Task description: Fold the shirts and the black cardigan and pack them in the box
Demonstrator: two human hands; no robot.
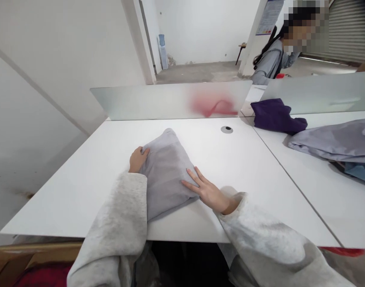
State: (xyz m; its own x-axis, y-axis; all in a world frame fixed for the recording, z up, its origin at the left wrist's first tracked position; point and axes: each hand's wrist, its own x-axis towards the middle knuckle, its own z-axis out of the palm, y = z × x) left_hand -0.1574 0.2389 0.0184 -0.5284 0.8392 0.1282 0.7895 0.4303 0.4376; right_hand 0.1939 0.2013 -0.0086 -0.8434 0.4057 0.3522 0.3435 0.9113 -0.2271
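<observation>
A folded grey garment (167,171) lies on the white table, its narrow end pointing away from me and its wide folded edge towards me. At its left edge my left hand (138,159) is closed, with the thumb on top and the other fingers curled at the border. My right hand (208,191) rests on the garment's right edge with the fingers spread and fairly flat. Which kind of garment it is, I cannot tell from the folds.
A frosted divider (146,101) runs along the back of the table (89,191). To the right lie a purple cloth (275,115) and a grey garment pile (334,139). A cardboard box (9,259) stands at lower left. Another person (269,63) is beyond the divider.
</observation>
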